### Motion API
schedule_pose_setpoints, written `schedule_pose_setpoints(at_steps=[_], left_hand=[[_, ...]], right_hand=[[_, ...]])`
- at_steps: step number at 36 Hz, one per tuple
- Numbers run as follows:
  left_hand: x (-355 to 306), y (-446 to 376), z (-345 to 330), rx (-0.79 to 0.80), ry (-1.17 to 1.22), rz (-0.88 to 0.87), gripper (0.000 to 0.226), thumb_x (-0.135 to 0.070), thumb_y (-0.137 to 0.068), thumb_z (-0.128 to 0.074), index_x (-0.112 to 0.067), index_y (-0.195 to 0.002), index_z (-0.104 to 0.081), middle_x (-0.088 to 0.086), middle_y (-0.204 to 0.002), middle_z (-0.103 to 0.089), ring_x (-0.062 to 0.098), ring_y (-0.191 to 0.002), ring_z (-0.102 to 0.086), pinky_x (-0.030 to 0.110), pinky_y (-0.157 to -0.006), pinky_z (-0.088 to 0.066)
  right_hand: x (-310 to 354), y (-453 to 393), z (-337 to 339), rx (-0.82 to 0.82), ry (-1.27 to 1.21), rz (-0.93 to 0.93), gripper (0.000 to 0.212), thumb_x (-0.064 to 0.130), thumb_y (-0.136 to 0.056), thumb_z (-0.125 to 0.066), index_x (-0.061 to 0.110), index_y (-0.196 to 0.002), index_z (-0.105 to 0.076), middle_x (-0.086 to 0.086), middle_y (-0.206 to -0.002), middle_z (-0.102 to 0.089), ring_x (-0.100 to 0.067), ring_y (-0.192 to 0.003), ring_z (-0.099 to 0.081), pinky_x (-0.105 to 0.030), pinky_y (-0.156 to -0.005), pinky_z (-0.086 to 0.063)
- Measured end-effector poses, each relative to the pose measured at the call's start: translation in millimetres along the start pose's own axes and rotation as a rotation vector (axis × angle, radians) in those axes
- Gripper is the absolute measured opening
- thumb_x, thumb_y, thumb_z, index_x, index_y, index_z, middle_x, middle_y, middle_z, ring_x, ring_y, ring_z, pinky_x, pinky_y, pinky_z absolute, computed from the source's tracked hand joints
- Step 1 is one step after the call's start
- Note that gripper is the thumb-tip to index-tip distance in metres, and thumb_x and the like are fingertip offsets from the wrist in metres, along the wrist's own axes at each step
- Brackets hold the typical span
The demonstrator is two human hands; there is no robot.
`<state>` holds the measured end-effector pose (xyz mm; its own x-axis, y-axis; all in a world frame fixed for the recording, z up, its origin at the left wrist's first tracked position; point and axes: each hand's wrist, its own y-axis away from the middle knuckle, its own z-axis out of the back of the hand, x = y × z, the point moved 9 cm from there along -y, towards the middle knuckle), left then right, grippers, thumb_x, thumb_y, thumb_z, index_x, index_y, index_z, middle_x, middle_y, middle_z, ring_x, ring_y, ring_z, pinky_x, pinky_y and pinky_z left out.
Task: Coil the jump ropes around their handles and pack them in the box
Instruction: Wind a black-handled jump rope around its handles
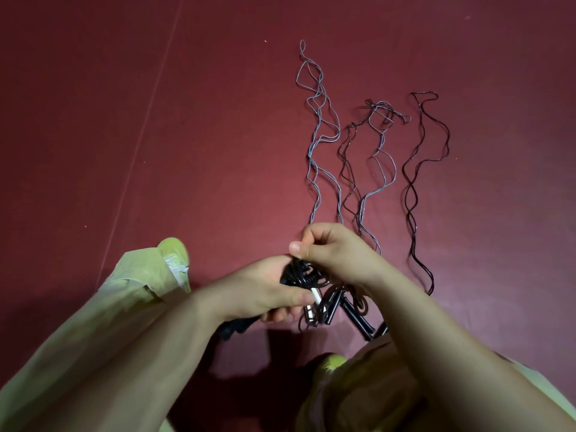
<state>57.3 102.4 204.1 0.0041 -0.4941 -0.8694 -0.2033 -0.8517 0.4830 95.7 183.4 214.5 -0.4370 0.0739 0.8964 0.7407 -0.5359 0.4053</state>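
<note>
Nearest the lens, two bare forearms reach forward over pale green trouser legs (pixel 93 338), and a yellow-green shoe (pixel 176 260) shows at the left on the dark red floor (pixel 124 120). Just right of that shoe, the left hand (pixel 261 291) has its fingers curled around a pair of black handles (pixel 237 327), whose ends poke out below the palm, with black cord (pixel 304 272) coiled in tight turns around them above the thumb. A white piece at the handle's tip (pixel 315 297) shows beside the thumb. Close against it, the right hand (pixel 330 247) is clenched, thumb and fingers pinching a strand right at the top of the coil; the two hands touch over the bundle. Below and right of the hands, more black handles (pixel 358 319) lie loose on the floor in a small heap with cord looped about them. Beyond the hands, uncoiled ropes stretch away in wavy lines: a grey rope (pixel 318 126) farthest left, a tangled dark-and-grey pair (pixel 371 145) in the middle, and a black rope (pixel 414 182) at the right, lying apart from the rest.
</note>
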Motion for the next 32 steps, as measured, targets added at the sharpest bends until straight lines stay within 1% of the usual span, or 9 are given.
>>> schedule_pose_setpoints(at_steps=[4, 9, 14, 17, 19, 21, 25, 28, 32], left_hand=[[-2, -1, 11, -0.068, 0.109, -0.048, 0.013, -0.008, -0.089, -0.063, -0.011, -0.087, -0.050, -0.002, -0.057, -0.058, 0.009, -0.043, -0.047, 0.018, -0.036, -0.033], [-4, 0, 30, -0.143, 0.231, -0.055, 0.002, -0.009, -0.093, -0.058, -0.008, -0.092, -0.056, 0.001, -0.059, -0.054, 0.008, -0.043, -0.044, 0.018, -0.037, -0.031], [1, -1, 47, -0.269, 0.072, -0.003, 0.009, -0.010, -0.090, -0.061, -0.014, -0.089, -0.052, -0.006, -0.057, -0.057, 0.007, -0.044, -0.046, 0.020, -0.039, -0.033], [3, -1, 49, -0.286, 0.013, -0.008, 0.022, -0.010, -0.085, -0.067, -0.018, -0.098, -0.052, -0.004, -0.061, -0.055, 0.007, -0.047, -0.048, 0.023, -0.043, -0.036], [4, -1, 48, -0.260, 0.100, -0.034, 0.041, -0.002, -0.083, -0.068, -0.022, -0.113, -0.049, -0.001, -0.067, -0.054, 0.008, -0.050, -0.049, 0.024, -0.045, -0.037], [2, -1, 43, -0.193, 0.248, -0.065, 0.052, 0.003, -0.080, -0.068, -0.020, -0.122, -0.048, 0.001, -0.072, -0.056, 0.010, -0.053, -0.050, 0.023, -0.046, -0.039], [7, 3, 30, -0.061, 0.533, 0.013, 0.041, -0.020, -0.072, -0.062, -0.011, -0.112, -0.054, 0.003, -0.070, -0.062, 0.013, -0.051, -0.054, 0.023, -0.045, -0.044], [14, 6, 14, 0.060, 0.581, 0.099, 0.047, -0.041, -0.079, -0.059, -0.006, -0.111, -0.057, 0.001, -0.061, -0.054, 0.011, -0.045, -0.047, 0.021, -0.041, -0.040], [16, -1, 17, -0.039, 0.511, 0.110, 0.046, -0.051, -0.083, -0.051, -0.008, -0.097, -0.058, -0.005, -0.054, -0.038, 0.006, -0.040, -0.031, 0.016, -0.041, -0.023]], right_hand=[[-3, 3, -1, -0.004, -0.143, -0.040, 0.035, 0.017, -0.096, -0.054, 0.010, -0.064, -0.042, -0.001, -0.050, -0.035, -0.006, -0.037, -0.028, -0.016, -0.035, -0.022], [2, 8, -2, 0.016, -0.041, -0.005, 0.067, 0.051, -0.101, -0.026, -0.006, -0.079, -0.053, -0.003, -0.046, -0.038, -0.010, -0.037, -0.026, -0.020, -0.040, -0.020], [5, 7, -8, -0.014, 0.076, 0.037, 0.042, 0.039, -0.101, -0.043, 0.014, -0.068, -0.052, 0.013, -0.048, -0.039, -0.004, -0.044, -0.032, -0.018, -0.046, -0.028], [2, 4, -8, -0.050, 0.242, 0.044, 0.031, 0.032, -0.098, -0.052, 0.009, -0.080, -0.062, 0.001, -0.065, -0.045, -0.011, -0.059, -0.038, -0.029, -0.058, -0.033], [4, 3, -6, -0.070, 0.270, 0.062, 0.031, 0.030, -0.098, -0.054, 0.004, -0.083, -0.062, -0.004, -0.068, -0.043, -0.012, -0.062, -0.038, -0.031, -0.060, -0.032], [10, 4, -2, -0.114, 0.270, 0.106, 0.029, 0.029, -0.098, -0.054, 0.012, -0.075, -0.061, -0.002, -0.066, -0.045, -0.010, -0.060, -0.038, -0.032, -0.058, -0.032], [15, 5, 14, -0.247, 0.237, 0.142, 0.031, 0.039, -0.093, -0.053, 0.021, -0.069, -0.061, 0.013, -0.057, -0.052, -0.001, -0.054, -0.044, -0.030, -0.057, -0.036], [12, 7, 34, -0.370, 0.200, 0.124, 0.036, 0.034, -0.097, -0.054, 0.021, -0.064, -0.059, 0.016, -0.046, -0.043, -0.002, -0.047, -0.036, -0.025, -0.052, -0.029], [0, 8, 36, -0.432, 0.202, 0.041, 0.047, 0.038, -0.098, -0.051, 0.021, -0.054, -0.046, 0.012, -0.041, -0.033, -0.004, -0.041, -0.030, -0.019, -0.044, -0.023]])
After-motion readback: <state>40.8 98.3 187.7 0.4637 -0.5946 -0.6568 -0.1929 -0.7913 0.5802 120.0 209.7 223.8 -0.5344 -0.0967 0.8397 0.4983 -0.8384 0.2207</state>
